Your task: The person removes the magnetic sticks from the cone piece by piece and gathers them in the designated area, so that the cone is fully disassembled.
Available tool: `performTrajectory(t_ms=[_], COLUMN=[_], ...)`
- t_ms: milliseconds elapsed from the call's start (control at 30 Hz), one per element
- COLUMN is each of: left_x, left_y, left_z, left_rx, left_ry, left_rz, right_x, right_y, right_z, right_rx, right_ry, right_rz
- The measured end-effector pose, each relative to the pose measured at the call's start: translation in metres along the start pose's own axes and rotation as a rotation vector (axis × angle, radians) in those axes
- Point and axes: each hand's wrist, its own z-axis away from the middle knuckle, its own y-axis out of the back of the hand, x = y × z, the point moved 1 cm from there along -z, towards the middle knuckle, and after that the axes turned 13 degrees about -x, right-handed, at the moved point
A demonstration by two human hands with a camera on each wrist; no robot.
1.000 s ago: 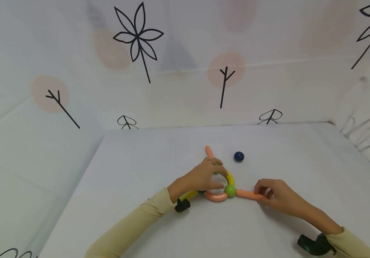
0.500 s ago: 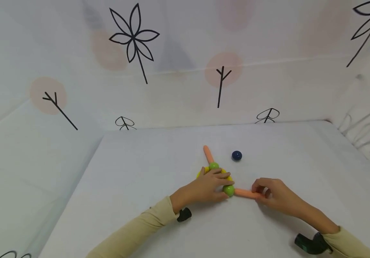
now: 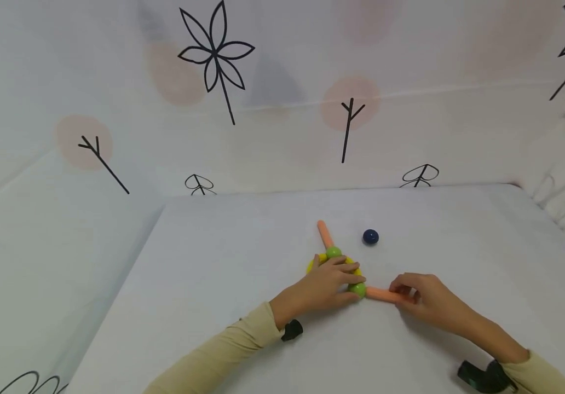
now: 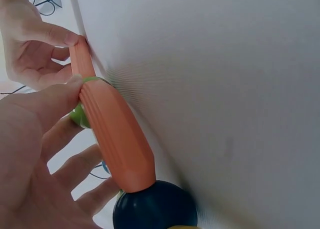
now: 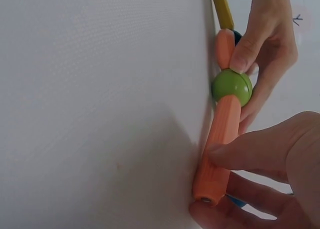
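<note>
On the white table lies a ring of curved toy pieces joined by balls. My left hand (image 3: 319,287) spans the ring and holds its green ball (image 5: 231,86) between thumb and fingers. From this ball a straight orange stick (image 3: 381,294) juts to the right; my right hand (image 3: 427,298) pinches its outer end, which shows a small metal dot. Under the left palm a curved orange piece (image 4: 117,134) links the green ball to a dark blue ball (image 4: 155,206). Yellow curved pieces (image 3: 310,266) and another green ball (image 3: 334,251) form the far side, partly hidden.
A second orange stick (image 3: 325,233) points away from the far green ball. Behind the ring, to its right, a loose dark blue ball (image 3: 370,236) sits alone. A yellow stick (image 5: 222,9) extends beyond the ring's left side. A patterned cloth (image 3: 282,148) borders the table.
My left hand has moved from the far green ball, down and right, onto the near right green ball. My right hand keeps its pinch on the orange stick.
</note>
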Motion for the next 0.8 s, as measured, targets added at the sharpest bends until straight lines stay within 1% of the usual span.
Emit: performTrajectory(t_ms=[100, 200, 333, 500, 700, 800], left_x=[0.002, 0.003, 0.003, 0.003, 0.005, 0.004], left_y=[0.001, 0.002, 0.002, 0.002, 0.004, 0.005], left_z=[-0.002, -0.003, -0.004, -0.003, -0.002, -0.002], left_rx=[-0.019, -0.033, -0.034, -0.029, -0.023, -0.02], left_ry=[0.017, 0.036, 0.052, 0.05, 0.054, 0.055], left_rz=[-0.01, -0.01, -0.011, -0.016, -0.022, -0.013], right_x=[0.0, -0.001, -0.006, -0.013, -0.022, -0.024], right_y=[-0.002, -0.004, -0.007, -0.011, -0.016, -0.016], right_z=[0.003, 0.005, 0.008, 0.011, 0.012, 0.017], right_rx=[0.0, -0.003, -0.022, -0.045, -0.054, -0.05], right_ry=[-0.026, -0.033, -0.025, -0.042, -0.119, -0.156], right_rz=[0.002, -0.005, -0.03, -0.044, -0.027, -0.023])
